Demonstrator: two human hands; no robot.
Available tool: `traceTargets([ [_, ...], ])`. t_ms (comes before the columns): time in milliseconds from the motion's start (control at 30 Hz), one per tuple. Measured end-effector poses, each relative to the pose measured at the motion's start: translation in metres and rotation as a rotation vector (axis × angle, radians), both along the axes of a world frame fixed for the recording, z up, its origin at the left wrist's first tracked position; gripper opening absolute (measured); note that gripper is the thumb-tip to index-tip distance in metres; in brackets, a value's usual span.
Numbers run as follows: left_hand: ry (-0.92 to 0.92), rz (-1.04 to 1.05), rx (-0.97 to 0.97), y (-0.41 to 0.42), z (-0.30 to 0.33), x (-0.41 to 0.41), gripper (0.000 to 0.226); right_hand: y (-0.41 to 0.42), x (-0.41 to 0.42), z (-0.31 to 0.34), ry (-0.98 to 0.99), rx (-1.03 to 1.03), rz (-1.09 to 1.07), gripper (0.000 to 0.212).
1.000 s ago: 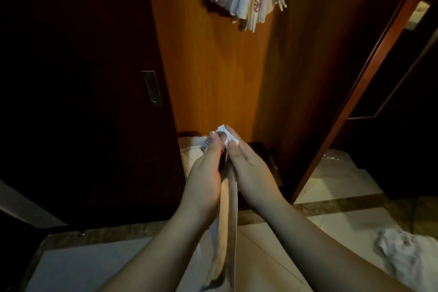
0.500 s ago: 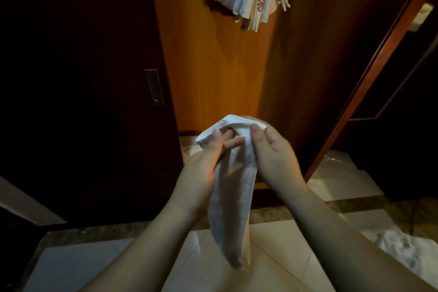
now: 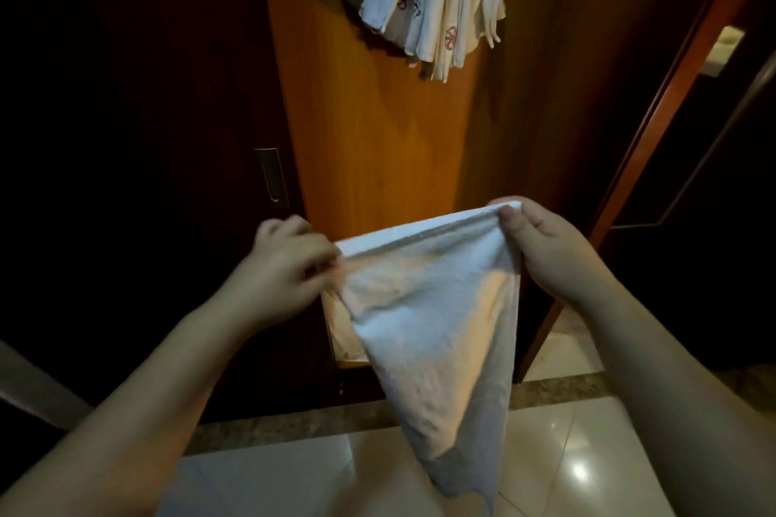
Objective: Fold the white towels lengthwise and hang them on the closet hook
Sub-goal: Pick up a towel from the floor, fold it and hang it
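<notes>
— Where were you standing?

— On pale glossy floor tiles (image 3: 558, 458) edged by a darker speckled stone strip (image 3: 294, 428), facing an open closet in dim light. Its orange-brown wooden panel (image 3: 378, 147) rose in front of me; a dark door with a recessed metal handle (image 3: 272, 176) stood to the left, a reddish door frame (image 3: 655, 130) slanted up on the right.

— And overhead?

— A bunch of hung towels (image 3: 424, 0), white and cream with small red and blue emblems, dangled against the panel. The hook itself could not be seen.

— What had changed in that second?

— A second earlier my hands were pressed together over one bunched corner, the cloth hanging as a narrow strip. Half a second later they had begun to part. By this moment they were well apart, and the white towel (image 3: 436, 306) was spread wide along its top edge.

— So where was the towel?

— Between my hands, below the hung bunch. My left hand (image 3: 289, 260) pinched its left top corner, fingers curled; my right hand (image 3: 541, 243) gripped the right corner, thumb toward me, holding it slightly higher. From that taut edge the cloth tapered to a point above the tiles — not touching them, as far as I could tell.
</notes>
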State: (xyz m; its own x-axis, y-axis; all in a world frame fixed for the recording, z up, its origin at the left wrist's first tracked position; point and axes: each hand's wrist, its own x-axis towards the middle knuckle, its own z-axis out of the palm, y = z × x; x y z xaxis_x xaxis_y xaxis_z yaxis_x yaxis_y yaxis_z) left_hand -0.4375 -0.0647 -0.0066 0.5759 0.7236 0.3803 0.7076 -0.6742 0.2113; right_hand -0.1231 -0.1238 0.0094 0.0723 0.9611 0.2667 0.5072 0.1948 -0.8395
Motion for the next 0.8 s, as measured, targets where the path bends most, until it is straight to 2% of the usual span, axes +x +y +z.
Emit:
traceTargets([
  [133, -0.020, -0.003, 0.034, -0.001, 0.047, 0.000, 0.017, -0.002, 0.018, 0.002, 0.008, 0.050, -0.031, 0.042],
  [233, -0.050, 0.116, -0.086, -0.009, 0.066, 0.017, 0.043, -0.003, 0.023, 0.003, 0.048, 0.065, -0.031, 0.050],
  [300, 0.015, 0.204, -0.117, -0.009, 0.075, 0.024, 0.056, -0.003, 0.023, 0.003, 0.053, 0.059, -0.015, 0.051],
  [433, 0.206, 0.218, 0.039, -0.004, 0.085, 0.034, 0.010, -0.005, 0.020, 0.008, 0.043, 0.075, -0.008, 0.046],
  [500, 0.263, 0.230, 0.080, -0.001, 0.087, 0.034, 0.002, -0.005, 0.020, 0.010, 0.044, 0.083, -0.002, 0.044],
  [533, 0.261, 0.220, 0.057, 0.001, 0.088, 0.032, 0.006, -0.005, 0.021, 0.010, 0.058, 0.090, -0.003, 0.043],
  [600, 0.080, 0.139, -0.177, 0.005, 0.088, 0.026, 0.011, -0.003, 0.023, 0.012, 0.099, 0.110, -0.011, 0.046],
  [667, -0.244, 0.006, -0.528, 0.002, 0.086, 0.022, 0.011, -0.001, 0.023, 0.016, 0.128, 0.134, -0.012, 0.048],
  [700, -0.410, -0.051, -0.644, 0.000, 0.083, 0.021, 0.010, -0.001, 0.022, 0.018, 0.142, 0.147, -0.010, 0.049],
  [800, -0.818, -0.147, -0.683, -0.002, 0.077, 0.023, 0.011, 0.001, 0.014, 0.023, 0.219, 0.206, -0.015, 0.048],
])
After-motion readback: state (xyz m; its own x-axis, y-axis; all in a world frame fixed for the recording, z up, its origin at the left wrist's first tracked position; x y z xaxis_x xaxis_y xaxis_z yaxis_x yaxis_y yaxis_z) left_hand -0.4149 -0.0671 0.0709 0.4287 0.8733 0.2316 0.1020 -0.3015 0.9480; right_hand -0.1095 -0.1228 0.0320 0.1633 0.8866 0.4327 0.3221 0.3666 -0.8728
